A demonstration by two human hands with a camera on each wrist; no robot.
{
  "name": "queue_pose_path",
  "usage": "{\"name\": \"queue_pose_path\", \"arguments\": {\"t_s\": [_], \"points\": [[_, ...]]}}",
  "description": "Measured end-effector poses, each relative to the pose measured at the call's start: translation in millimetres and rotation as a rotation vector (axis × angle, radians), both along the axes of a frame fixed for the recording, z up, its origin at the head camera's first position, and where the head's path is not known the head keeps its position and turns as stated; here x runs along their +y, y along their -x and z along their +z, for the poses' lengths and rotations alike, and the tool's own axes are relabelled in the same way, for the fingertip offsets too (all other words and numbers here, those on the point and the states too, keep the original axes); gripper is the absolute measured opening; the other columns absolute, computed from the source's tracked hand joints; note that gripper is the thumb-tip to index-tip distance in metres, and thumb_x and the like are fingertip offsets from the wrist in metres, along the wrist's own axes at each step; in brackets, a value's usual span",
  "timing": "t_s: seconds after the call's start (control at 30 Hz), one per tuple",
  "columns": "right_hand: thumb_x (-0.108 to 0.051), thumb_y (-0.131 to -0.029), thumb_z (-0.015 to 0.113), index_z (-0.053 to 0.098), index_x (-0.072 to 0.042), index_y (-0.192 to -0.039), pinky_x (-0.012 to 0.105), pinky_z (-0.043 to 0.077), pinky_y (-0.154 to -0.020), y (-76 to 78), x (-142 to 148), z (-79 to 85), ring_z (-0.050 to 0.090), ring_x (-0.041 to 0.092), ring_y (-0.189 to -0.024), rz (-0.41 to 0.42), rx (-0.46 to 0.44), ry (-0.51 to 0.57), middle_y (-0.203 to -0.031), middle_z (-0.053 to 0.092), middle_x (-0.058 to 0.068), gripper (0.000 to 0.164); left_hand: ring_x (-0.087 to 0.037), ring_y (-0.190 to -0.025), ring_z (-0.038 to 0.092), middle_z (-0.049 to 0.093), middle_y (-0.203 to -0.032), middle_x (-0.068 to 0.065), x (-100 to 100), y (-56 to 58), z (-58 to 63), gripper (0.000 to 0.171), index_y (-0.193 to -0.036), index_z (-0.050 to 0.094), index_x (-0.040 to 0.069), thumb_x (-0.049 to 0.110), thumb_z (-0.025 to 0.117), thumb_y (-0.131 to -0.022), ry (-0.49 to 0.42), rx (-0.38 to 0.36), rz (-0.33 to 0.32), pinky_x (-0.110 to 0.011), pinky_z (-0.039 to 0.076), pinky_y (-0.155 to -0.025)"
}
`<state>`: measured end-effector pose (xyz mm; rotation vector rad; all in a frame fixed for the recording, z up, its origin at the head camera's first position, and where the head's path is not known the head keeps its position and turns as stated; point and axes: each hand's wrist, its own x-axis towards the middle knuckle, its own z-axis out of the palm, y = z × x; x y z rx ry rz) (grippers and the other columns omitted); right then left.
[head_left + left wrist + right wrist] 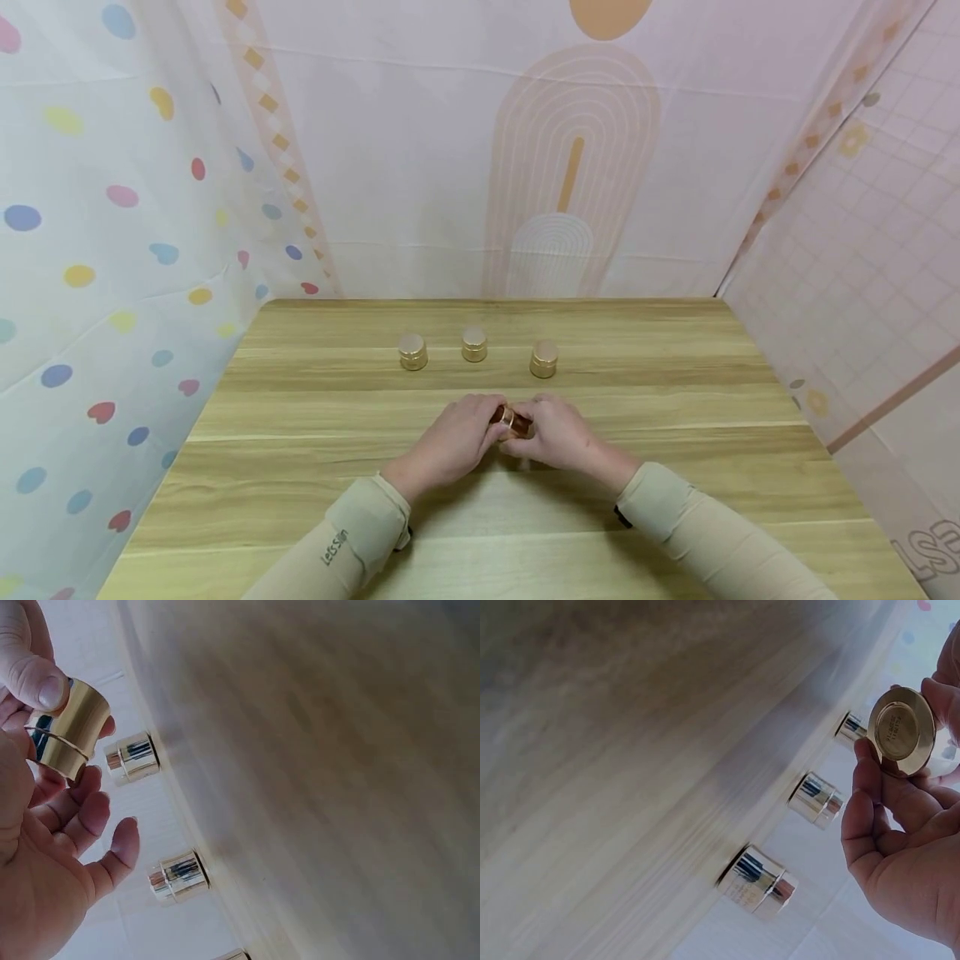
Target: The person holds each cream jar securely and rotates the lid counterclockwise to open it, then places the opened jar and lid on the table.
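Note:
A small, shiny gold lidded jar point(516, 422) is held tilted above the table between both hands. My left hand point(461, 433) pinches one end of it between thumb and fingers. From the other side, my right hand point(558, 429) grips the opposite end. A seam round the side of the jar point(78, 731) shows in the left wrist view. Seen from the right wrist, its round flat end point(900, 733) carries small raised lettering, too blurred to read. The fingers cover much of the jar in the head view.
Beyond the hands, three similar gold jars stand upright in a loose row: a left one point(412, 352), a middle one point(474, 344) and a right one point(543, 359). The wood-grain table point(675, 433) meets patterned cloth point(405, 183) at its back and sides.

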<state>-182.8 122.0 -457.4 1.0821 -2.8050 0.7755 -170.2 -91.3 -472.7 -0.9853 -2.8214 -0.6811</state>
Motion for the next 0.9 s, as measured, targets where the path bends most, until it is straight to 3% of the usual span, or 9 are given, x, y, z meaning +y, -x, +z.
{"name": "queue_pose_path", "arguments": {"t_s": [0.2, 0.4, 0.5, 0.6, 0.73, 0.9], "points": [[-0.032, -0.087, 0.087, 0.066, -0.019, -0.086, 0.018, 0.035, -0.06, -2.7, -2.7, 0.6, 0.045, 0.005, -0.07, -0.012, 0.052, 0.003, -0.065, 0.055, -0.008, 0.025, -0.031, -0.118, 0.063, 0.067, -0.12, -0.012, -0.9, -2.2, 1.5, 0.032, -0.135, 0.053, 0.001, 0.023, 0.055, -0.111, -0.033, -0.021, -0.033, -0.049, 0.054, -0.105], [-0.03, -0.086, 0.088, 0.066, -0.018, -0.085, 0.018, 0.038, -0.061, -4.5, -5.0, -0.4, 0.048, 0.007, -0.071, -0.008, 0.119, 0.006, -0.067, 0.062, -0.005, 0.025, -0.031, -0.121, 0.059, 0.062, -0.12, -0.015, -2.0, -3.5, 3.3, 0.03, -0.132, 0.052, -0.002, 0.021, 0.052, -0.113, -0.069, -0.095, -0.014, -0.049, 0.053, -0.105], [-0.03, -0.085, 0.089, 0.074, -0.016, -0.094, 0.018, 0.04, -0.061, -4.2, -4.9, -0.1, 0.049, 0.007, -0.073, -0.032, 0.086, -0.002, -0.071, 0.066, -0.005, 0.023, -0.032, -0.125, 0.059, 0.063, -0.124, -0.015, -2.8, -3.2, 3.9, 0.035, -0.134, 0.053, 0.0, 0.026, 0.054, -0.112, -0.08, -0.124, 0.003, -0.05, 0.052, -0.109], [-0.03, -0.085, 0.09, 0.079, -0.017, -0.103, 0.018, 0.044, -0.061, -2.8, -4.1, 1.2, 0.051, 0.006, -0.073, -0.07, 0.017, 0.003, -0.076, 0.069, -0.006, 0.025, -0.037, -0.135, 0.058, 0.064, -0.137, -0.019, -4.1, -2.8, 4.9, 0.05, -0.144, 0.053, 0.0, 0.036, 0.059, -0.109, -0.09, -0.14, 0.041, -0.054, 0.048, -0.118], [-0.032, -0.083, 0.092, 0.081, -0.019, -0.111, 0.025, 0.053, -0.071, -0.2, -2.2, 3.9, 0.062, 0.009, -0.08, -0.116, 0.001, -0.003, -0.088, 0.078, -0.005, 0.034, -0.04, -0.143, 0.055, 0.06, -0.152, -0.02, -9.6, -2.6, 7.5, 0.064, -0.155, 0.051, 0.005, 0.039, 0.067, -0.104, -0.112, -0.101, 0.073, -0.057, 0.043, -0.123], [-0.038, -0.081, 0.094, 0.079, -0.017, -0.125, 0.038, 0.058, -0.084, 0.4, 0.0, 7.2, 0.071, 0.021, -0.102, -0.163, -0.016, -0.041, -0.115, 0.082, 0.002, 0.051, -0.035, -0.138, 0.061, 0.066, -0.146, -0.014, -16.0, -1.7, 9.1, 0.057, -0.151, 0.059, 0.009, 0.03, 0.075, -0.1, -0.131, -0.041, 0.035, -0.055, 0.049, -0.118]]}}
